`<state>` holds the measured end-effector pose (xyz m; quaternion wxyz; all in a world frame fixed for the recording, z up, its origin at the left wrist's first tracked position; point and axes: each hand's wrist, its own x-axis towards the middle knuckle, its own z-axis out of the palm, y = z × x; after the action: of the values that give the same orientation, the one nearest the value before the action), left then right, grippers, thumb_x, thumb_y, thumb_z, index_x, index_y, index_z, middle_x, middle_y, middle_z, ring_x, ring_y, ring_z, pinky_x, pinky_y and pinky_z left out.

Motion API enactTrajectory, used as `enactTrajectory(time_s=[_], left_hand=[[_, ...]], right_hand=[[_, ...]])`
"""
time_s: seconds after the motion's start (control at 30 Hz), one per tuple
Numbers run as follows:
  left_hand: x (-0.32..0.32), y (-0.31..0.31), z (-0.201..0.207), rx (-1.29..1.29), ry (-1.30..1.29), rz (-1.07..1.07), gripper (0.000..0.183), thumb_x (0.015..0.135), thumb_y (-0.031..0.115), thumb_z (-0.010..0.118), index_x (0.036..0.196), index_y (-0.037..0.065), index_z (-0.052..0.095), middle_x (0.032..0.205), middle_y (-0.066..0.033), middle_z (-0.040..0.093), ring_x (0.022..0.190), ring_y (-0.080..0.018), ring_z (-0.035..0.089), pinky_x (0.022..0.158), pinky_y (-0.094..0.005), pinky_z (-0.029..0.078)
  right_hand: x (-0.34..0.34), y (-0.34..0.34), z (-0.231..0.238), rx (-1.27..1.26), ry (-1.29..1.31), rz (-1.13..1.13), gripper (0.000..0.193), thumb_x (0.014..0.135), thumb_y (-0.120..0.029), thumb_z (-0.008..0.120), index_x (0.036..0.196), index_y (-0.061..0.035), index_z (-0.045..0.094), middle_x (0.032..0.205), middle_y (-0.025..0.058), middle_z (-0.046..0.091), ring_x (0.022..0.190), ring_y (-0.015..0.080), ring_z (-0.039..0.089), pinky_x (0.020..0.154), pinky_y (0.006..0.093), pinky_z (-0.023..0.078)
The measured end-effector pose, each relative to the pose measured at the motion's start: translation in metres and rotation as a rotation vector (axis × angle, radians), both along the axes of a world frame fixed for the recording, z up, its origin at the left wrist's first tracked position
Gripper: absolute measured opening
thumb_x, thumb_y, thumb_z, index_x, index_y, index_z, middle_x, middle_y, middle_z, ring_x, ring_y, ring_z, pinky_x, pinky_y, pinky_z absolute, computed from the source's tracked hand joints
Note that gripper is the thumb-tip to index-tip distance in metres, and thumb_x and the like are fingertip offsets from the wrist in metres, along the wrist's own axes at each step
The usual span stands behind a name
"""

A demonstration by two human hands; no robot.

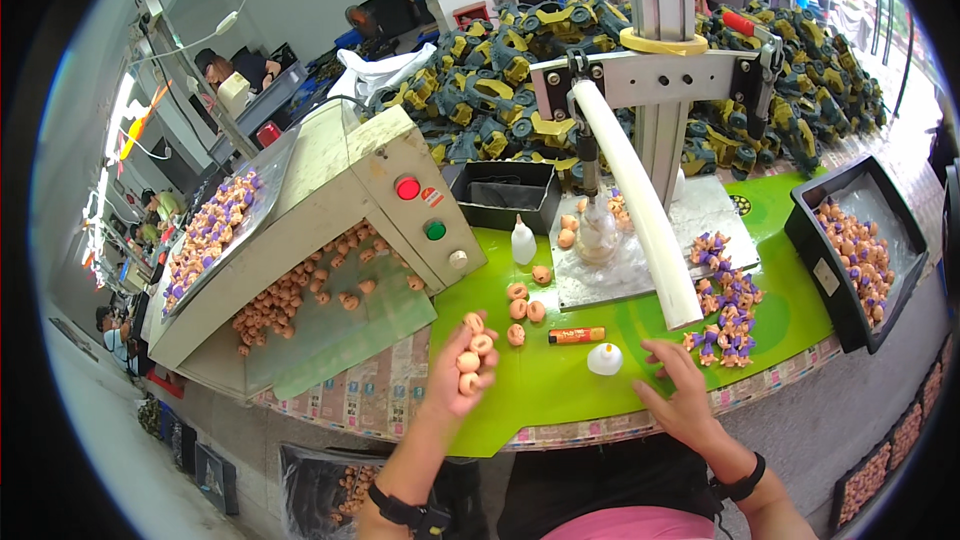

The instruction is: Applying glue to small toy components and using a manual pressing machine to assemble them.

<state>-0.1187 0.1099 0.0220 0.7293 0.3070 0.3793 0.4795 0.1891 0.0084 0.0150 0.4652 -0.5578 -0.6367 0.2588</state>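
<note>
My left hand [450, 387] is closed around several small peach-coloured hollow round parts [468, 362], stacked in a row along the fingers. They look like toy heads with an opening. My right hand [684, 398] is open over the green mat, fingers spread and nothing in them. Beside it on the mat stands a small white squeeze bottle [604, 360] with a yellowish tip. An orange and black tube-shaped item [577, 336] lies between the hands. A few loose peach parts [517, 309] sit beyond my left hand, near a second white bottle [523, 242].
A press [665, 80] with a long white lever [640, 210] rises from a metal plate. Left stands a machine [400, 180] with red and green buttons and peach parts beneath. Purple-and-peach figures [725, 305] lie right, beside a black bin [828, 275]. Toy vehicles [490, 70] pile up behind.
</note>
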Motion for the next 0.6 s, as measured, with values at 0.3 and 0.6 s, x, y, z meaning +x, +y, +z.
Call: enactTrajectory(time_s=[0.3, 0.6], left_hand=[[0.051, -0.077, -0.008, -0.442, -0.770, -0.148, 0.036, 0.100, 0.026, 0.045, 0.127, 0.002, 0.049, 0.108, -0.0125, 0.060, 0.077, -0.0162, 0.054, 0.043, -0.0205, 0.043], [0.082, -0.092, -0.019, -0.286, -0.398, -0.147, 0.030, 0.097, 0.019, 0.053, 0.122, 0.003, 0.051, 0.106, -0.0080, 0.057, 0.071, -0.0119, 0.050, 0.042, -0.0174, 0.036]], right_hand=[[-0.030, 0.032, -0.017, 0.055, -0.074, 0.089, 0.047, 0.076, -0.010, 0.074, 0.119, -0.0035, 0.056, 0.111, 0.0161, 0.060, 0.096, 0.0329, 0.060, 0.084, 0.0388, 0.047], [-0.007, -0.009, 0.019, -0.016, -0.033, 0.185, 0.044, 0.076, -0.013, 0.077, 0.115, -0.0032, 0.058, 0.098, 0.0150, 0.062, 0.086, 0.0296, 0.061, 0.075, 0.0356, 0.048]])
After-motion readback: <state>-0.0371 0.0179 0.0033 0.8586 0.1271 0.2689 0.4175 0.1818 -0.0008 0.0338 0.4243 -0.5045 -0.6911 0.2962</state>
